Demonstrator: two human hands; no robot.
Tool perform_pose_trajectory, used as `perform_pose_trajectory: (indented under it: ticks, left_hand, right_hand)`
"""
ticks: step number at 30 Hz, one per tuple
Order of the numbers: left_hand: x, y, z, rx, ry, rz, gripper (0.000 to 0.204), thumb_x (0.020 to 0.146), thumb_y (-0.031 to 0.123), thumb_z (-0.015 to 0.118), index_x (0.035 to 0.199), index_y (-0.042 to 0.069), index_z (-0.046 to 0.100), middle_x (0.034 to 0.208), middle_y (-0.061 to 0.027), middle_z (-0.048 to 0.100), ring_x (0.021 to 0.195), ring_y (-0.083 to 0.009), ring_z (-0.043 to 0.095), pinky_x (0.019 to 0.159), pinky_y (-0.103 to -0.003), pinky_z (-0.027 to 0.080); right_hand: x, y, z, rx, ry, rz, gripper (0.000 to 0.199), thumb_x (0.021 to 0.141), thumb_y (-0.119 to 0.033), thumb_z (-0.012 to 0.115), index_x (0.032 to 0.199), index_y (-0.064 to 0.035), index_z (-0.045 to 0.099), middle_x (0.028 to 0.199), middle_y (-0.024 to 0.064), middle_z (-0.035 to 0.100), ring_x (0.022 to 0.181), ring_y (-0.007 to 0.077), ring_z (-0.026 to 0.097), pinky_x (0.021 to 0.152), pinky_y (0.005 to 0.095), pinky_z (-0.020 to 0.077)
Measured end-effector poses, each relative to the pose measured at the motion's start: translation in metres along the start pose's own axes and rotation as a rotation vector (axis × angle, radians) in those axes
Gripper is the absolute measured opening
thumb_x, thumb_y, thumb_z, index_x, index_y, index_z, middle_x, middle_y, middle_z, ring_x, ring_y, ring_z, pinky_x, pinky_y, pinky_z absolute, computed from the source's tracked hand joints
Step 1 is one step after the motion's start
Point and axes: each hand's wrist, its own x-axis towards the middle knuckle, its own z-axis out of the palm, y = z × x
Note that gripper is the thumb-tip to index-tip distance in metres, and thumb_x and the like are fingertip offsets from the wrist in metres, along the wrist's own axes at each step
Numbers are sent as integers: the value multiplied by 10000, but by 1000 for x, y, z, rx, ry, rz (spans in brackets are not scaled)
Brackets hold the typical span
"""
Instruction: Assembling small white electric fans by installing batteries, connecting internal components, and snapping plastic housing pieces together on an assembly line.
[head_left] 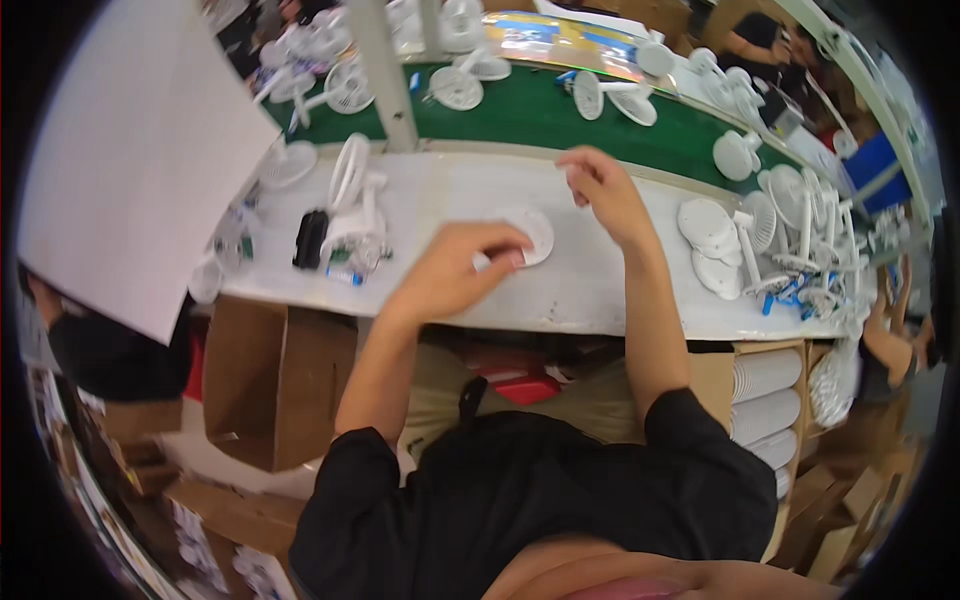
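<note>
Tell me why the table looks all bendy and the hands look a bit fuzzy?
Head view: the fisheye lens curves the white table and green belt toward the rim, with black corners around the picture. The left hand on the white disc is slightly smeared, and so is the right hand. Light is bright and even, with no hard shadows.

Smooth white plastic disc (533, 234) on matt white bench (600, 290); green cloth-like belt (520, 110).
</note>
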Motion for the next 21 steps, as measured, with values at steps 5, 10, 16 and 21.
perform_pose_trajectory:
  ticks: [5,10,16,21]
  left_hand:
    - [97,22,-55,-68,229,57,182,867,7,586,1033,-9,660,881,-79,675,771,-148,615,744,-244,493]
    - [150,9,-73,-122,522,136,171,883,31,573,1025,-13,658,841,-86,661,759,-157,614,746,-235,495]
    - [147,21,-94,98,829,-29,138,891,50,559,956,14,675,749,-53,620,661,-114,555,662,-210,456]
    - [119,46,-108,-197,833,462,197,945,93,452,1002,-5,614,581,36,372,544,-71,307,575,-231,307]
  right_hand:
    - [71,-45,-24,-67,111,-153,193,897,-84,535,1045,-40,650,700,-10,521,621,81,447,577,202,375]
    - [107,4,-92,-65,491,-102,252,894,-166,601,1118,-56,638,764,34,570,664,103,499,580,224,406]
    - [140,53,-97,-246,647,66,477,877,-250,659,1292,-43,545,1037,152,615,832,216,589,701,299,494]
    - [167,116,-82,-448,661,11,481,896,-226,624,1321,-25,522,1179,205,633,979,341,625,829,381,499]
